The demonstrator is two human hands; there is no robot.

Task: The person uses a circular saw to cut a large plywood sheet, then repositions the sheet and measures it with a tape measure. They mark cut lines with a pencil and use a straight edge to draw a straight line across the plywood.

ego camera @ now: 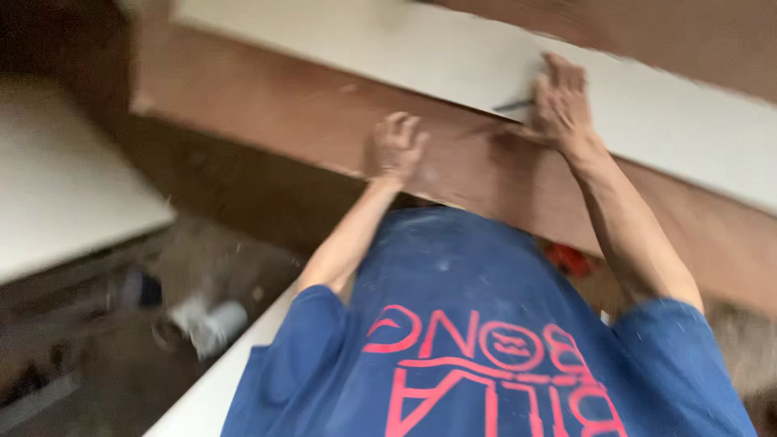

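Pressing both hands onto a brown wooden board (pixel 453 154).
Left hand (pixel 396 148) resting with fingers curled, gripping nothing; right hand (pixel 560 101) lying flat, fingers spread, beside a white panel (pixel 664 113).

Blue short-sleeved T-shirt (pixel 486 324), sleeves ending above the elbows. Large red printed lettering with a round emblem across the chest, seen upside down. Fabric speckled with pale dust and small white flecks. Both forearms bare; left hand (pixel 396 150) and right hand (pixel 560 101) ungloved. View blurred.
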